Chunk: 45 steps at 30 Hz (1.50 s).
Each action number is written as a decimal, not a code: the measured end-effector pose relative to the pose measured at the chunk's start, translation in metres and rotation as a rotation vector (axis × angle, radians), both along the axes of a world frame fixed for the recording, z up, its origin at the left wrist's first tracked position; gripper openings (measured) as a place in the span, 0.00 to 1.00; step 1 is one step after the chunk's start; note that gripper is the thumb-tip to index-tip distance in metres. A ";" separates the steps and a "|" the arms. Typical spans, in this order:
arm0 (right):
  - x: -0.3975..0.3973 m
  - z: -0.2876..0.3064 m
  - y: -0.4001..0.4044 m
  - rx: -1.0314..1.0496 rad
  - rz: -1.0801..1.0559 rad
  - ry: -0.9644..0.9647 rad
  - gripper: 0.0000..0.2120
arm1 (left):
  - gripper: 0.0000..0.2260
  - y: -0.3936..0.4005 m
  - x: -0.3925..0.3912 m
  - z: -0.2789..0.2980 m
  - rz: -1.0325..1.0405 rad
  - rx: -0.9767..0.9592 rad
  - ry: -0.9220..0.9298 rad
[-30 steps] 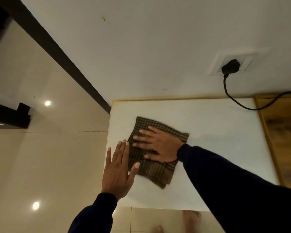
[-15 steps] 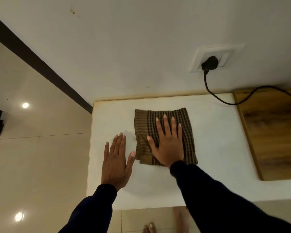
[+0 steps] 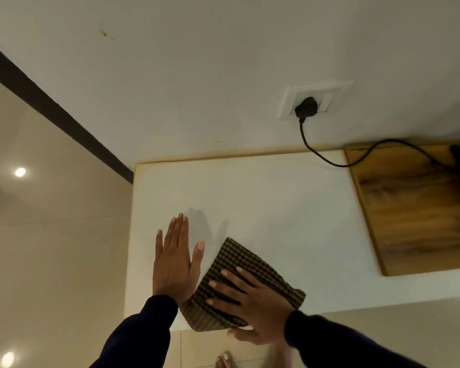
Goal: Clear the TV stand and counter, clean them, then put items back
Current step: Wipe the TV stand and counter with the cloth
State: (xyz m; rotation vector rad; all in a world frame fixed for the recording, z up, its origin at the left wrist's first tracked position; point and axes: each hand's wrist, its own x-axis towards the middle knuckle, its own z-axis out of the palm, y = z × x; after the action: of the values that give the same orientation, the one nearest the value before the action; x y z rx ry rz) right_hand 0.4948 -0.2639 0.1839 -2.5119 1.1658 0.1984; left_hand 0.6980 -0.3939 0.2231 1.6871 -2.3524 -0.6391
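Cloth (image 3: 252,266) pinned under right hand's (image 3: 252,306) spread fingers (image 3: 223,285).

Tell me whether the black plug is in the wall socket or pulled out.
In. The black plug sits seated in the white wall socket, its cord trailing down across the white counter.

A brown cloth (image 3: 246,281) checked with fine dark lines is lying on a plain white counter (image 3: 263,203). To the right, a golden-brown wooden board (image 3: 420,208) is showing dark grain streaks. A black plug (image 3: 306,108) and black cord (image 3: 327,159) are standing out against a white socket plate (image 3: 290,104) and off-white wall (image 3: 197,75). Both sleeves (image 3: 144,333) are showing dark navy; the floor tiles (image 3: 51,248) are glossy beige.
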 end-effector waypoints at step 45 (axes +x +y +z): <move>-0.138 0.001 -0.005 -0.145 -1.188 0.094 0.36 | 0.32 0.035 -0.121 -0.010 -0.177 -0.010 -0.037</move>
State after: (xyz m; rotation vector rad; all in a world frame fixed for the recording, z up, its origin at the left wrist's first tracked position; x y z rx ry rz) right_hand 0.3566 -0.2694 0.1850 -1.5063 2.5008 -0.0958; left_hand 0.5768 -0.3593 0.2135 1.5112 -2.5469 -0.6284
